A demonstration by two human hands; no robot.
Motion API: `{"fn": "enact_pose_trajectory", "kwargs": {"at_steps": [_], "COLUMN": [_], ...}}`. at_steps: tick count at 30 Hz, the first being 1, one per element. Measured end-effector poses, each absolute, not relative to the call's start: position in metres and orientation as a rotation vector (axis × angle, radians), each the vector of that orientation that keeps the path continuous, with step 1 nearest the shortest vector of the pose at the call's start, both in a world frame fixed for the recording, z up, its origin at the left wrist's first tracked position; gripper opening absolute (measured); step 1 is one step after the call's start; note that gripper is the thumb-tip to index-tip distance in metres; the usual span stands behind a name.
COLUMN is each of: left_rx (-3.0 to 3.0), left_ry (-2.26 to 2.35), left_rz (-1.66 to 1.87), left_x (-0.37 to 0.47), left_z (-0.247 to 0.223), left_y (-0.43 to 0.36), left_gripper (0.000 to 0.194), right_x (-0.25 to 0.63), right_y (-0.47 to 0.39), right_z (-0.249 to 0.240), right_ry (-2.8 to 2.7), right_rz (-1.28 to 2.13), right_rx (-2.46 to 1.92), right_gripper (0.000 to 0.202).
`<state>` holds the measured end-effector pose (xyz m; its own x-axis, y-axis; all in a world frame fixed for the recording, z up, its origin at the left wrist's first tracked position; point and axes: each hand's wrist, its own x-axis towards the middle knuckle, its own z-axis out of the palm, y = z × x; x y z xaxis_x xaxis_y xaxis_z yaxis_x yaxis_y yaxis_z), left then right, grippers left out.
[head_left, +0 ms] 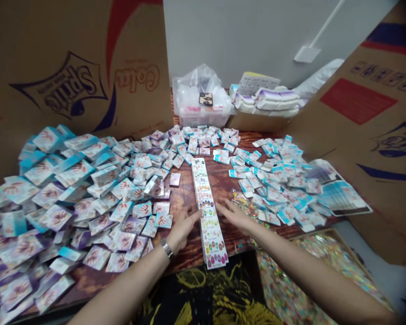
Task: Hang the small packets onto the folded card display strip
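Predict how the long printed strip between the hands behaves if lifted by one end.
The long printed strip is narrow for its length and looks like thin paper or card, so it would probably sag. Its edges look stepped, as if layered, so layers might slip apart. Lying flat, it seems unlikely to roll.

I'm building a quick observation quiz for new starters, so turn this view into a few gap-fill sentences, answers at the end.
1. The long printed strip lies ____ the left hand and the right hand.
2. A metal band circles the ____ wrist.
3. The star-shaped logo on the cardboard reads ____.
4. The smaller heap of little boxes lies toward the table's ____ side.

Missing words: between; left; Sprite; right.
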<state>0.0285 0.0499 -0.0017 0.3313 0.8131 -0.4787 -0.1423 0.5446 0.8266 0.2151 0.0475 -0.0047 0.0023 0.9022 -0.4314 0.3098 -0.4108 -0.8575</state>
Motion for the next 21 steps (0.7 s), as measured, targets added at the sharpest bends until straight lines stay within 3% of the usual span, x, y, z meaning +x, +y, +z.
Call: {"fn": "enact_pose_trajectory", "kwargs": {"at_steps": [6,21], "left_rx": [0.547,0.475], "left_ry": [1.002,1.098], "left_rz": [0.571,0.480], "left_x": [0.027,0.041], "left_z": [0.010,0.013], "left_y": [-0.001,0.002], "left_gripper": [0.052,0.029], "right_x": [0.206,0.199], "right_y": [-0.018,-0.017], "right_z": [0.000,0.004], "right_ry": [-1.057,-0.872], "right_rz": [1.784,1.828], "right_rx": [-1.564,-1.555], "right_gripper": [0.042,0.036]}}
